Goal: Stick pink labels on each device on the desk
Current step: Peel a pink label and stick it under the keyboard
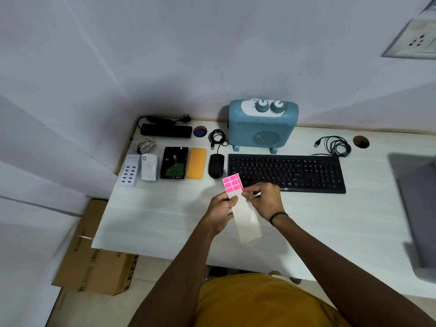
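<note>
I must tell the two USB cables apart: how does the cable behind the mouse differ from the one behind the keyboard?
The mouse cable is a small tight coil; the keyboard cable is a wider, looser coil. The first lies left of the blue heater, the second to its right. Both are black with a USB plug.

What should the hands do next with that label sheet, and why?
Probably finish peeling one pink label free. The left hand holds the label sheet above the desk, the right hand pinches at the sheet's pink corner, and no label shows yet on the mouse or keyboard.
</note>
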The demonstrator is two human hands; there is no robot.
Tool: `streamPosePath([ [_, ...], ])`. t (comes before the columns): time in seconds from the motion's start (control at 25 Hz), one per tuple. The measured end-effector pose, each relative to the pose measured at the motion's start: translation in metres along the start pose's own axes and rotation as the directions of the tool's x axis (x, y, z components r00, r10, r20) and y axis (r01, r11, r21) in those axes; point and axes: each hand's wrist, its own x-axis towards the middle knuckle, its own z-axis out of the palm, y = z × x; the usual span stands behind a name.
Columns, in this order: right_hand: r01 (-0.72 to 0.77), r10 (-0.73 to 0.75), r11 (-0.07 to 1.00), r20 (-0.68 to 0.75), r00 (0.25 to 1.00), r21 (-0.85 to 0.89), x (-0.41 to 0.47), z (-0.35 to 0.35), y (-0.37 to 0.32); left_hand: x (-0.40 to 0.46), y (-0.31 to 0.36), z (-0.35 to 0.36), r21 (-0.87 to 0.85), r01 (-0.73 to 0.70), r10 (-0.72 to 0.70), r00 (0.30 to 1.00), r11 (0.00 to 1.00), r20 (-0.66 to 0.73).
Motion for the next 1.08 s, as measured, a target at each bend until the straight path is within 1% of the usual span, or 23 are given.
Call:
streamPosePath([
  [0.12, -0.04, 0.04, 0.999, 0.017, 0.999, 0.007, -0.004, 0.001, 0.003, 0.001, -0.008, 0.002, 0.026, 0.012, -0.012, 1.0, 1.0, -0.006],
  [0.16, -0.08, 0.08, 0.995, 0.008, 0.997, 0.056, -0.005, 0.001, 0.006, 0.003, -0.009, 0.004, 0.035, 0.023, -0.022, 0.999, 0.999, -0.023],
  [0.2, -0.148, 0.15, 0.981, -0.01, 0.989, 0.127, -0.005, 0.001, 0.01, 0.005, -0.012, 0.006, 0.044, 0.04, -0.038, 0.998, 0.998, -0.047],
  [0.28, -0.317, 0.346, 0.9, -0.048, 0.937, 0.299, -0.007, -0.001, 0.022, 0.011, -0.018, 0.01, 0.057, 0.096, -0.089, 0.99, 0.994, -0.106],
  [0.36, -0.454, 0.52, 0.768, -0.026, 0.854, 0.451, -0.011, -0.004, 0.035, 0.018, -0.027, 0.014, 0.056, 0.195, -0.181, 0.966, 0.979, -0.184],
  [0.44, -0.522, 0.596, 0.677, 0.029, 0.802, 0.519, -0.018, -0.006, 0.047, 0.027, -0.041, 0.01, 0.089, 0.29, -0.257, 0.927, 0.953, -0.274],
  [0.56, -0.573, 0.63, 0.603, 0.109, 0.769, 0.554, -0.026, -0.006, 0.061, 0.034, -0.057, 0.001, 0.19, 0.386, -0.299, 0.88, 0.903, -0.37],
  [0.64, -0.594, 0.631, 0.589, 0.149, 0.762, 0.548, -0.027, -0.006, 0.066, 0.036, -0.063, -0.006, 0.282, 0.416, -0.28, 0.865, 0.865, -0.416],
  [0.76, -0.609, 0.624, 0.569, 0.192, 0.757, 0.553, -0.021, -0.004, 0.062, 0.034, -0.059, -0.01, 0.511, 0.398, -0.102, 0.853, 0.762, -0.513],
  [0.8, -0.612, 0.617, 0.55, 0.218, 0.756, 0.568, -0.017, -0.001, 0.058, 0.034, -0.054, -0.011, 0.548, 0.373, -0.04, 0.851, 0.749, -0.524],
  [0.84, -0.615, 0.604, 0.522, 0.254, 0.756, 0.591, -0.013, 0.001, 0.053, 0.034, -0.048, -0.01, 0.545, 0.322, 0.001, 0.86, 0.774, -0.51],
  [0.88, -0.621, 0.589, 0.487, 0.294, 0.753, 0.614, -0.009, 0.002, 0.046, 0.033, -0.038, -0.007, 0.49, 0.255, 0.012, 0.878, 0.833, -0.478],
  [0.92, -0.627, 0.574, 0.454, 0.331, 0.749, 0.633, -0.005, 0.003, 0.039, 0.032, -0.028, -0.001, 0.381, 0.191, -0.01, 0.903, 0.905, -0.431],
  [0.96, -0.635, 0.56, 0.431, 0.362, 0.745, 0.641, -0.001, 0.002, 0.032, 0.031, -0.018, 0.005, 0.23, 0.156, -0.064, 0.929, 0.96, -0.365],
  [1.0, -0.644, 0.548, 0.422, 0.387, 0.742, 0.638, 0.003, 0.002, 0.026, 0.031, -0.01, 0.011, 0.1, 0.14, -0.105, 0.95, 0.985, -0.296],
  [1.08, -0.656, 0.531, 0.42, 0.417, 0.738, 0.627, 0.011, 0.001, 0.019, 0.032, 0.001, 0.023, 0.004, 0.123, -0.12, 0.975, 0.992, -0.186],
])
